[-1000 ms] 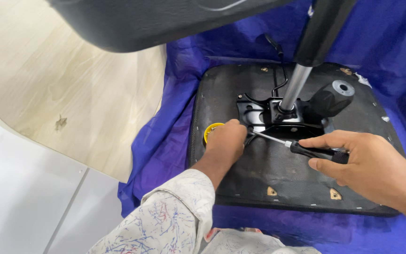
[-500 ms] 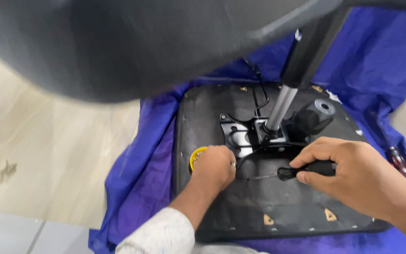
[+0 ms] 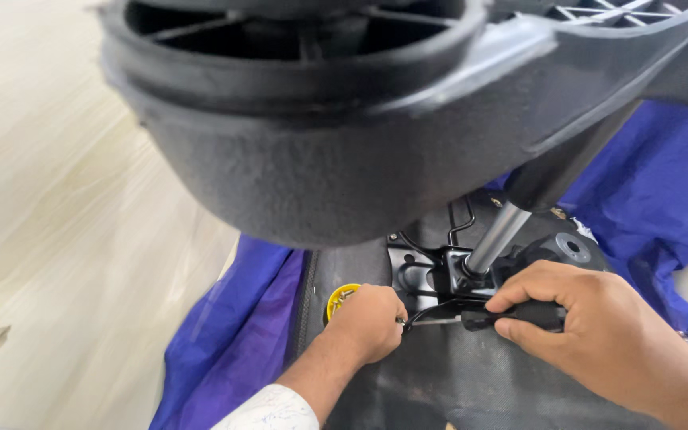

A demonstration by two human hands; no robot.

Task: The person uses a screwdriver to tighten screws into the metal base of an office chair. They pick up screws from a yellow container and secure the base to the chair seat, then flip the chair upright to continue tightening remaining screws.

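Fingers of my right hand [image 3: 591,314] are clamped round the black screwdriver handle [image 3: 519,316], its shaft pointing left toward the metal bracket [image 3: 424,279]. My left hand [image 3: 368,322] is curled shut at the shaft's tip, beside a small yellow cup [image 3: 338,299] of screws. Both work on the black seat underside [image 3: 439,374], which lies on a blue cloth [image 3: 232,334] on the floor [image 3: 65,239]. A chair base [image 3: 344,119] looms overhead, blurred.
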